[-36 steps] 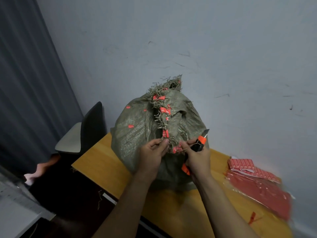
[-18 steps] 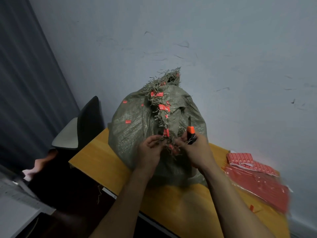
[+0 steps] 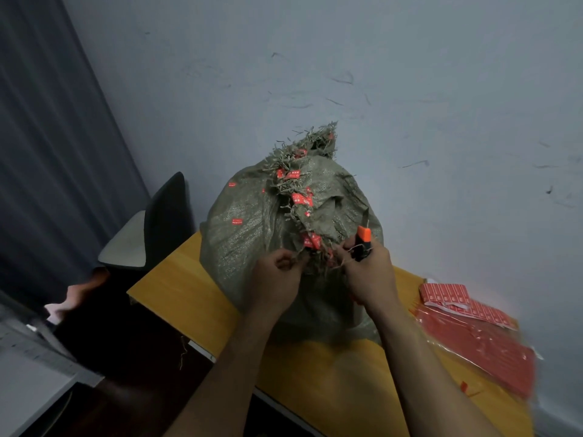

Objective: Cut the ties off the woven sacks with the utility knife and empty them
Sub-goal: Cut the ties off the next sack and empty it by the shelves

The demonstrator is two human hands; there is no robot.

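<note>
At the far left of the room, a dark pleated curtain [image 3: 47, 152] hangs down, and beside it a black chair [image 3: 164, 216] with a pale seat stands at the end of a yellow wooden table [image 3: 176, 288]. On that table, close to a scuffed pale wall [image 3: 410, 89], a bulging grey-green woven sack [image 3: 246, 241] stands upright. Its mouth is gathered into a frayed seam [image 3: 299, 187] that runs down the front and is dotted with small red tags [image 3: 302, 199].

A person's left hand [image 3: 277, 279] reaches in at the lower end of the seam. Its fingers are curled inward, pinching loose strands there, with the thumb set against the fingertips. Just across the seam, the right hand [image 3: 370, 275] grips the utility knife [image 3: 362, 242], fingers wrapped round its black body. The knife's orange head points upward and its thin blade lies against the sack's cloth. A pale thread runs from the seam over the right thumb; whether that thumb pins it cannot be told. Both bare forearms rise from the bottom edge of the frame.

Farther right, flat on the table and apart from the sack, lies a clear plastic packet of red sheets [image 3: 479, 345]. A strip of red-and-white cards [image 3: 444, 294] rests at the packet's far end, nearest the wall. One small red scrap [image 3: 463, 386] sits near the table's front edge.
</note>
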